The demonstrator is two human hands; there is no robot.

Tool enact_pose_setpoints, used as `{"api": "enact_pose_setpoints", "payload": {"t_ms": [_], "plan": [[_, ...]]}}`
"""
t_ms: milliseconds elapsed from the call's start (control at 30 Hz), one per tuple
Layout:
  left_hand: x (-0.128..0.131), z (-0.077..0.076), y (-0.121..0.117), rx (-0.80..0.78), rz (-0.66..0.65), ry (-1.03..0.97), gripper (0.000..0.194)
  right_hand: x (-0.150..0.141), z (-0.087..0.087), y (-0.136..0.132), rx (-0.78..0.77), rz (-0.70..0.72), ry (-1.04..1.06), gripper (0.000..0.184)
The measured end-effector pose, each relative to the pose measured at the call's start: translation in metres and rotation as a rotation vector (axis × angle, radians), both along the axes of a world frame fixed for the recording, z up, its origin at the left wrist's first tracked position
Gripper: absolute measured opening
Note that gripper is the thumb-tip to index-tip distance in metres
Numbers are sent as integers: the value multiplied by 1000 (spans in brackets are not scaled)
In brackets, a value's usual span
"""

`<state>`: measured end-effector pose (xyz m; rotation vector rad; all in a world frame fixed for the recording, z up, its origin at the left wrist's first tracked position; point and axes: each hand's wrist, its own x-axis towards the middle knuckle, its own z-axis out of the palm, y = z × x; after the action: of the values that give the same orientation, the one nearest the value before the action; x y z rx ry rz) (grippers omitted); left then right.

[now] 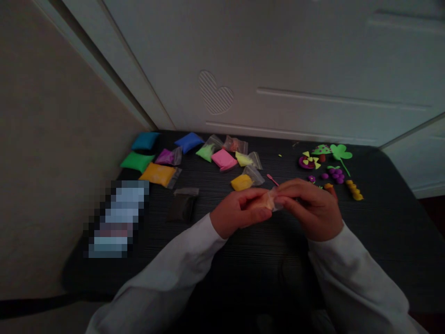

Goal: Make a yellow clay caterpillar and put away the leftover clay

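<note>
My left hand (239,213) and my right hand (309,208) meet above the dark table, and both pinch a small clear plastic bag of orange modelling clay (267,202). Its contents are partly hidden by my fingers. Nearest my left hand lie a bag of yellow clay (241,182) and a dark brown clay packet (182,206). A small pink plastic tool (272,179) rests just beyond my fingertips. Close past my right hand sit purple clay grapes (335,175) and a yellow clay bead chain (354,190).
Several bags of coloured clay lie along the back of the dark wood-grain table (264,260). Clay mushroom and clover figures (330,155) stand at the back right. A pixelated object (118,218) lies at the left. A white door panel (278,69) and a beige wall bound the table.
</note>
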<state>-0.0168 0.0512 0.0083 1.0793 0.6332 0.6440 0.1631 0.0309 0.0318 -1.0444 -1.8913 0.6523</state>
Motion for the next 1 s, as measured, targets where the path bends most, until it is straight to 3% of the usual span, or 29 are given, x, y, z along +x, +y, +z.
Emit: {"api": "enact_pose_setpoints", "payload": {"t_ms": [300, 533, 767, 900, 1000], "plan": [[1, -11, 2, -370, -99, -387, 32, -6, 5, -5, 59, 78, -91, 22], [3, -6, 1, -520, -106, -390, 37, -15, -5, -5, 107, -143, -200, 28], [2, -7, 1, -596, -162, -418, 38, -16, -12, -3, 50, -174, -125, 24], [2, -6, 0, -637, -149, -372, 41, -16, -13, -2, -6, -133, -100, 8], [3, -5, -1, -664, -126, -330, 40, -18, -13, -2, -24, -78, -101, 6]]}}
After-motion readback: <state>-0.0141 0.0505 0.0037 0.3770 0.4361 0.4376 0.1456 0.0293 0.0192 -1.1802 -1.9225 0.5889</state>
